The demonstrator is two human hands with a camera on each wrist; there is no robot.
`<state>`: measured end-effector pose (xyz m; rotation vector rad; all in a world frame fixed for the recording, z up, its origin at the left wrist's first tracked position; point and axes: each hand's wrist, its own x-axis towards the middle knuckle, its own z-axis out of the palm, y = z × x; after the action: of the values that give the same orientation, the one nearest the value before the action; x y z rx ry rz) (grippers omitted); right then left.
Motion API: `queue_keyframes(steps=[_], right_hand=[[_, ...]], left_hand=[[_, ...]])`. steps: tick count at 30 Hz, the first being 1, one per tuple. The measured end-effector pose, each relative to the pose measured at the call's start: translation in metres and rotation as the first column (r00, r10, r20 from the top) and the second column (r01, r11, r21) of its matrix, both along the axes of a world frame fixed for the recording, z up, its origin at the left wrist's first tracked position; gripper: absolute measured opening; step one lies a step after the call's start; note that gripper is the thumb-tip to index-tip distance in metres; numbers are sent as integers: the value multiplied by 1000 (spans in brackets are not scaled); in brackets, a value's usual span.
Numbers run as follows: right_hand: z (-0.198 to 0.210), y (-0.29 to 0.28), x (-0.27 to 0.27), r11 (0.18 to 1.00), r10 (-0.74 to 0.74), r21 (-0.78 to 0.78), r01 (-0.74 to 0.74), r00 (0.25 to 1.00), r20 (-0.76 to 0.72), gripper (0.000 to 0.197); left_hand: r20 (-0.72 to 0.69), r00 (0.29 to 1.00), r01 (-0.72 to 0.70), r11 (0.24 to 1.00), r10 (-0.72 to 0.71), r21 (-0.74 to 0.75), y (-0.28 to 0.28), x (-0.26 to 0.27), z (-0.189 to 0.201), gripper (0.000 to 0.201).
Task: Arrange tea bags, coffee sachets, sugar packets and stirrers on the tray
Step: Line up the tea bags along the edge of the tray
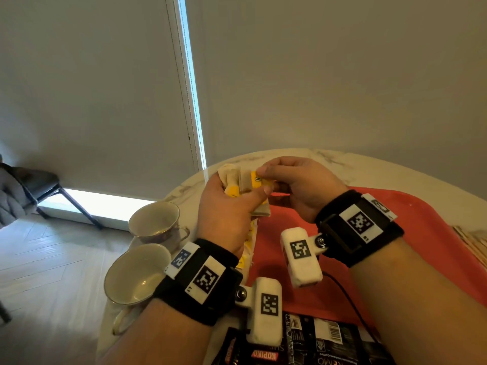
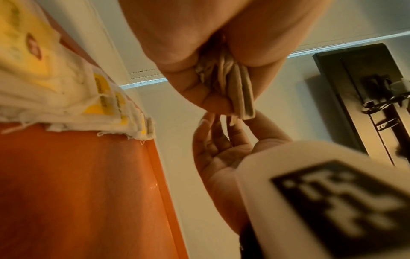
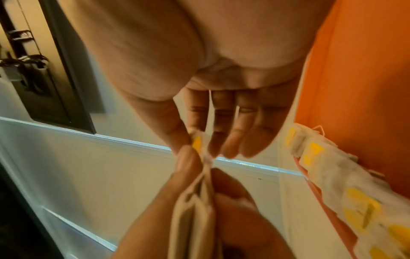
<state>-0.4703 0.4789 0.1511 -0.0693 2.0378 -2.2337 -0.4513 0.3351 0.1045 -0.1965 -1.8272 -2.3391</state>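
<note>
Above red tray [image 1: 411,222]: left hand [image 1: 226,209] grips tea-bag stack [image 1: 247,184]; right hand [image 1: 297,185] pinches one tag; two cups [image 1: 137,275].

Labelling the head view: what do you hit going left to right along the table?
Two teacups → left hand gripping a stack of tea bags → right hand pinching a yellow tag → red tray → wooden stirrers.

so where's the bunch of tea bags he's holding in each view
head: tea bags centre, gripped in the left hand.
left wrist: top centre, poking out below the fingers.
right wrist: bottom centre.
shared landmark: the red tray.
</note>
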Motion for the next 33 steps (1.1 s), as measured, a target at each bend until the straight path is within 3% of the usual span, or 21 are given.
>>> queue_keyframes(steps=[5, 11, 16, 20, 24, 29, 33], right_hand=[[6, 10, -3, 980, -123, -176, 97, 982, -142, 3], [5, 13, 1, 1000, -16, 13, 20, 965, -263, 9], [1, 13, -1, 1000, 14, -17, -19, 972, -234, 23], [-1, 14, -2, 993, 71, -83, -89, 978, -196, 18], [-6, 11, -2, 998, 18, 56, -6, 973, -229, 13], [-7, 6, -2, 999, -41, 19, 48, 962, -270, 9], [-4, 9, -2, 1000, -14, 16, 18, 978, -210, 13]], left_hand=[[55, 997, -54, 998, 51, 40, -2, -4, -4, 29], [70, 993, -100, 993, 96, 56, -2, -2, -3, 14], [55, 987, -152, 988, 152, -5, -4, 0, -3, 5], [8, 981, -192, 979, 193, -73, -5, -1, -2, 11], [-25, 993, -117, 988, 115, -99, -1, 2, 2, 9], [-41, 999, -29, 998, 27, -59, 4, 6, 4, 25], [-67, 992, -110, 990, 104, -86, 1, 7, 6, 19]])
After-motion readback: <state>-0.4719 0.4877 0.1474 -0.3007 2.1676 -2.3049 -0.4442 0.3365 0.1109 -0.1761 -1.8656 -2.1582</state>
